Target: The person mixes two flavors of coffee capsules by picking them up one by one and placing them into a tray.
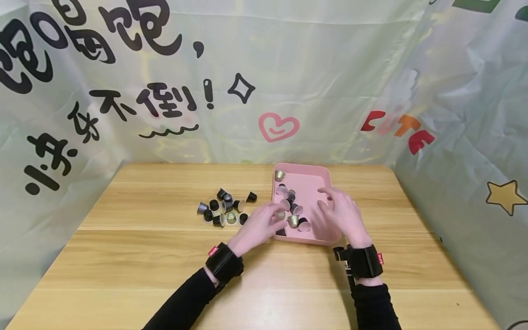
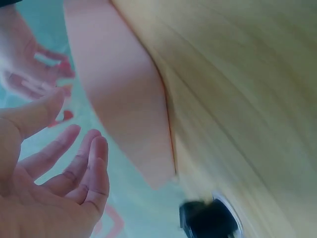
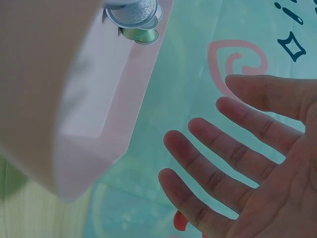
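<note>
A pink tray (image 1: 311,183) lies on the table, with several coffee capsules (image 1: 293,221) along its left half. My left hand (image 1: 257,224) hovers by the tray's left rim, fingers loosely bent and thumb apart; in the left wrist view the same hand (image 2: 69,183) holds nothing. Over the tray's right side is my right hand (image 1: 342,213). Its fingers are spread with nothing between them, as the right wrist view of that hand (image 3: 252,163) shows. The capsules nearest the left fingertips are partly hidden by them.
Left of the tray, several black, grey and pale green capsules (image 1: 227,206) lie in a loose group on the wooden table (image 1: 136,256). One black capsule (image 1: 251,197) sits slightly apart, closer to the tray. A printed cloth (image 1: 330,82) hangs behind the table.
</note>
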`<state>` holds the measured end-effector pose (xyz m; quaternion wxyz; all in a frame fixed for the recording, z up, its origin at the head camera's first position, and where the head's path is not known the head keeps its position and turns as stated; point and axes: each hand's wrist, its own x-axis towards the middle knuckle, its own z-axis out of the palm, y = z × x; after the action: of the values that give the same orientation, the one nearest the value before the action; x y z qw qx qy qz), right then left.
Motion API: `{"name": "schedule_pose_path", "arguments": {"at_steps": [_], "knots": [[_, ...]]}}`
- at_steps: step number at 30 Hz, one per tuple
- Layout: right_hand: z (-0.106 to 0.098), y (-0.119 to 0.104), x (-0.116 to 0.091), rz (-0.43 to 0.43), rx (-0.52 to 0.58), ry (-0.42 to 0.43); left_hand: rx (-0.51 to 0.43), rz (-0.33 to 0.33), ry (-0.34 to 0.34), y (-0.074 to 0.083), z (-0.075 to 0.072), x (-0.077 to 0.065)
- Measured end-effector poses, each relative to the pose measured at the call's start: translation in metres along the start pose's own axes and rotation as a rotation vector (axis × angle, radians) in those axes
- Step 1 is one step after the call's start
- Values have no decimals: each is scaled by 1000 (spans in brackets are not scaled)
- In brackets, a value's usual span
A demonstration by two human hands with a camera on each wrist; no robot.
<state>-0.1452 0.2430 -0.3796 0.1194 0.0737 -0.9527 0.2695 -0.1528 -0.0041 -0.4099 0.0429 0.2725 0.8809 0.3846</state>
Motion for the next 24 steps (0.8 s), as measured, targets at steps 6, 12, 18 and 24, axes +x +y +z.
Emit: {"name": "schedule_pose_path", "arguments": {"at_steps": [6,12,18,24], "knots": [[2,-3,-1,-3,-3,4,28,-55,121,-20,-26,-26],[4,-6,-1,-16,-7,5,52,-133,257,-46,-51,-46],[9,-11,1,-59,-32,3,51,-156,313,-63,-65,-53],[16,-17,2,-78,-43,-8,20,-175,322,-69,-72,-54]]}}
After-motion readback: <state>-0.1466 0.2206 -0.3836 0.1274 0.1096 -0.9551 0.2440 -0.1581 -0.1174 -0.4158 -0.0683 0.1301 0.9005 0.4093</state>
